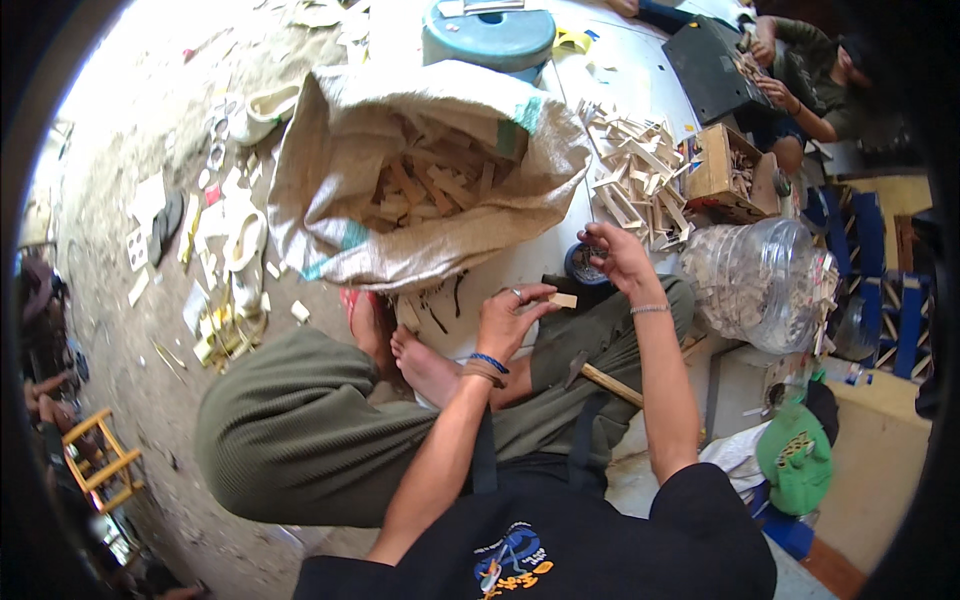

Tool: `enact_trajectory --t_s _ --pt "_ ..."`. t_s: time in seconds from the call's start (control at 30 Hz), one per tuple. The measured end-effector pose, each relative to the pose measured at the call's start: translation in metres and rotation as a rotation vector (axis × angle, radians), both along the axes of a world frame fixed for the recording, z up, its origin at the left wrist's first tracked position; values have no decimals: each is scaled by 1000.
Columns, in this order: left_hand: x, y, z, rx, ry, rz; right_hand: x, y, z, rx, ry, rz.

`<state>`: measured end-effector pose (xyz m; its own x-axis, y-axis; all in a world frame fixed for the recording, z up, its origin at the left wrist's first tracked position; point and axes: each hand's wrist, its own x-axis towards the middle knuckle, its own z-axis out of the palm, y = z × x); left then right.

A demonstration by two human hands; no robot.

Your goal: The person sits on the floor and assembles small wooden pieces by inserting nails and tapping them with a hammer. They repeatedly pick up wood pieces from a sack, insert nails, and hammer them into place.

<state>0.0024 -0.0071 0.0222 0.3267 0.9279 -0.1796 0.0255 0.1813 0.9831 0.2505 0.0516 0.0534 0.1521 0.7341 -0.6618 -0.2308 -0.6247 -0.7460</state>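
My left hand (510, 322) pinches a small flat wood piece (563, 300) between thumb and fingertips, above my crossed legs. At the rim of a small blue bowl (580, 268) is my right hand (625, 262), its fingers curled together. Anything between those fingertips is too small to make out. Small dark bits that I cannot identify lie in the bowl. Across my lap rests a hammer (612, 384) with a wooden handle, its head toward the left hand.
A large woven sack (340, 200) of wood pieces stands ahead. Behind the bowl lies a heap of wood strips (640, 170), beside a wooden box (722, 180). To the right are a clear plastic jug (750, 280) and a green cap (795, 455). Another person works at far right.
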Motion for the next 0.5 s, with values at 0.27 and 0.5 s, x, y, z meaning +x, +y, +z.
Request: enact_trajectory --t_s 0.27,0.5 --pt "-4 0 -1 12 18 -15 -33 -74 29 142 199 -137" --pt "-4 -1 -1 62 -4 -11 -45 -88 27 179 281 -74"
